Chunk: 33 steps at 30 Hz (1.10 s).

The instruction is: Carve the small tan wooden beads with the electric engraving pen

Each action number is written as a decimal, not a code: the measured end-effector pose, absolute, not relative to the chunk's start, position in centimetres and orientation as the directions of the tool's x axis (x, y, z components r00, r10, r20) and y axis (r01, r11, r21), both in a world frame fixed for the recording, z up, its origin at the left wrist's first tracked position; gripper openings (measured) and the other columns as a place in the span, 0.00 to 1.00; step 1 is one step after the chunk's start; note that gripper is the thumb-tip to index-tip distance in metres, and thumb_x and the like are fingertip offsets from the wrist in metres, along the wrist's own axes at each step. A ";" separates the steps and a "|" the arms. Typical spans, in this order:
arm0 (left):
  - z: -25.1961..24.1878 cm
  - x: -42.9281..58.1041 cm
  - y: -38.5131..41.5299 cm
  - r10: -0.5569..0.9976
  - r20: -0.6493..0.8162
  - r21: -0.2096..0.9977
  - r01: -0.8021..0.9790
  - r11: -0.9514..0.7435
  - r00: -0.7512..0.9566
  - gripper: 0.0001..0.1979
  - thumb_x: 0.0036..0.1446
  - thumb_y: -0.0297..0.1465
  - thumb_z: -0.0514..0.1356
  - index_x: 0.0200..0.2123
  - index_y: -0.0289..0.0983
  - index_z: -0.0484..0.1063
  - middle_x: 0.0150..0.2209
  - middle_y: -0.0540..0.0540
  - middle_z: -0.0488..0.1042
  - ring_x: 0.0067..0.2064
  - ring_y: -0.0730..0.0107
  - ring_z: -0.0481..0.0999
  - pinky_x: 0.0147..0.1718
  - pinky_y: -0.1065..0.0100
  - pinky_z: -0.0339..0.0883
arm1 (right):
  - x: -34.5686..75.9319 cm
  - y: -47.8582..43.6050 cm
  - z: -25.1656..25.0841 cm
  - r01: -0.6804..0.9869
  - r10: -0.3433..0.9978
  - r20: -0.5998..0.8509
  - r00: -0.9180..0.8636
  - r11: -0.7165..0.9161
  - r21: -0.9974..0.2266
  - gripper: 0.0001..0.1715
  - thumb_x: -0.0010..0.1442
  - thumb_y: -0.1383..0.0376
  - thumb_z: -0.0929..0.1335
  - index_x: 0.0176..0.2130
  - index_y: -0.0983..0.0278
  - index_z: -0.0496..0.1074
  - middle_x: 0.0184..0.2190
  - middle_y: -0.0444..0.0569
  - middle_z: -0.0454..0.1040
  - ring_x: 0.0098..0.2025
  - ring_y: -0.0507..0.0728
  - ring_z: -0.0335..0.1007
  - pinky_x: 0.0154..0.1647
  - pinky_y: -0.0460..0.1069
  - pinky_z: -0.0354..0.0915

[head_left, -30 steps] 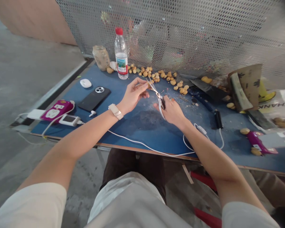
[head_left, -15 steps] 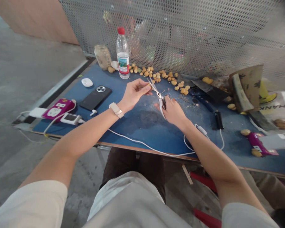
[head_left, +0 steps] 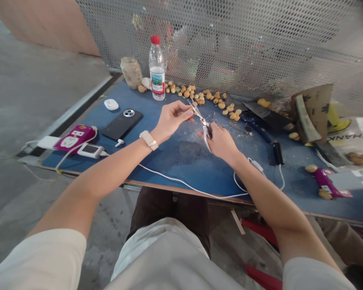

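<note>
My right hand (head_left: 221,143) is shut on a pair of small steel scissors (head_left: 203,123) with white handles, their blades pointing up and left. My left hand (head_left: 172,121) pinches a small tan piece (head_left: 190,112) between its fingertips, right by the blade tips, though the fingers hide most of it. Several small tan round fruits (head_left: 196,96) lie in a loose scatter on the blue tabletop (head_left: 181,169), just beyond both hands. Bits of debris are strewn by my right hand. A pale strap circles my left wrist.
A water bottle (head_left: 157,68) and a jar (head_left: 131,72) stand by a perforated metal screen (head_left: 230,40). To the left lie a phone (head_left: 121,124) and a magenta power strip (head_left: 74,138). A white cable (head_left: 187,184) crosses the table's front. Cardboard (head_left: 313,112) and a plastic bag (head_left: 347,137) sit right.
The view has shifted slightly. My hands stay together at the scissors, with no visible change in either grip.
</note>
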<state>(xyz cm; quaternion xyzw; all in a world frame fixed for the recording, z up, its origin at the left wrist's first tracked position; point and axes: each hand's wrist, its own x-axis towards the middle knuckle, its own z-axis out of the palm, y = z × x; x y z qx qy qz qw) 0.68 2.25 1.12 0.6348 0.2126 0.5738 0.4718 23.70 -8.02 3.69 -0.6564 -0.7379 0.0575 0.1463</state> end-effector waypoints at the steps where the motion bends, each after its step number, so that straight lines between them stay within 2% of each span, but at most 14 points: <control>1: 0.9 0.7 2.4 0.805 0.540 0.834 -0.282 -0.474 0.247 0.33 0.64 0.61 0.86 0.41 0.40 0.80 0.43 0.45 0.92 0.39 0.64 0.94 0.45 0.62 0.92 | 23.7 -8.0 3.7 0.953 0.985 0.143 -0.093 0.130 -0.272 0.26 0.88 0.41 0.69 0.54 0.60 0.75 0.47 0.67 0.89 0.49 0.74 0.87 0.49 0.59 0.71; 5: 0.4 0.8 2.8 0.783 0.575 0.811 -0.293 -0.506 0.238 0.36 0.61 0.66 0.85 0.41 0.41 0.80 0.43 0.46 0.93 0.39 0.64 0.94 0.45 0.61 0.92 | 23.6 -8.0 3.6 0.958 0.984 0.156 -0.090 0.128 -0.255 0.29 0.89 0.39 0.67 0.54 0.62 0.77 0.46 0.68 0.89 0.50 0.75 0.87 0.50 0.59 0.71; 13: 0.0 0.6 3.4 0.758 0.612 0.790 -0.217 -0.573 0.227 0.38 0.62 0.69 0.83 0.41 0.41 0.80 0.43 0.46 0.92 0.40 0.63 0.95 0.46 0.59 0.92 | 23.7 -7.7 3.6 0.974 0.992 0.107 -0.067 0.088 -0.209 0.30 0.91 0.41 0.67 0.56 0.64 0.80 0.48 0.71 0.90 0.51 0.77 0.90 0.50 0.58 0.71; 19: -0.6 0.4 3.8 0.760 0.625 0.781 -0.123 -0.613 0.179 0.30 0.70 0.58 0.84 0.48 0.41 0.80 0.44 0.47 0.90 0.47 0.60 0.97 0.55 0.55 0.92 | 24.3 -7.4 3.9 0.958 0.988 0.146 -0.044 0.083 -0.274 0.32 0.91 0.40 0.65 0.57 0.64 0.80 0.47 0.70 0.91 0.48 0.75 0.89 0.49 0.59 0.72; 23: -0.5 0.3 3.7 0.767 0.617 0.785 -0.080 -0.614 0.174 0.27 0.71 0.53 0.85 0.49 0.41 0.79 0.45 0.47 0.89 0.50 0.59 0.97 0.57 0.56 0.92 | 24.3 -7.6 4.1 0.955 0.991 0.130 -0.020 0.057 -0.290 0.31 0.89 0.40 0.66 0.59 0.63 0.78 0.48 0.69 0.90 0.47 0.75 0.89 0.48 0.60 0.72; 27: -0.6 0.2 3.7 0.759 0.619 0.783 -0.090 -0.615 0.200 0.29 0.71 0.54 0.85 0.49 0.41 0.77 0.48 0.46 0.91 0.52 0.59 0.97 0.58 0.56 0.92 | 24.2 -7.7 4.0 0.961 0.989 0.135 -0.062 0.095 -0.258 0.31 0.87 0.38 0.69 0.59 0.62 0.78 0.47 0.68 0.90 0.50 0.76 0.88 0.50 0.60 0.73; 33: -1.2 0.2 4.1 0.740 0.648 0.757 -0.043 -0.652 0.180 0.32 0.68 0.59 0.85 0.48 0.41 0.77 0.50 0.46 0.91 0.53 0.60 0.94 0.59 0.53 0.92 | 23.8 -8.0 4.0 0.968 0.988 0.114 -0.106 0.129 -0.216 0.32 0.88 0.38 0.66 0.58 0.63 0.77 0.49 0.70 0.90 0.51 0.76 0.88 0.53 0.60 0.73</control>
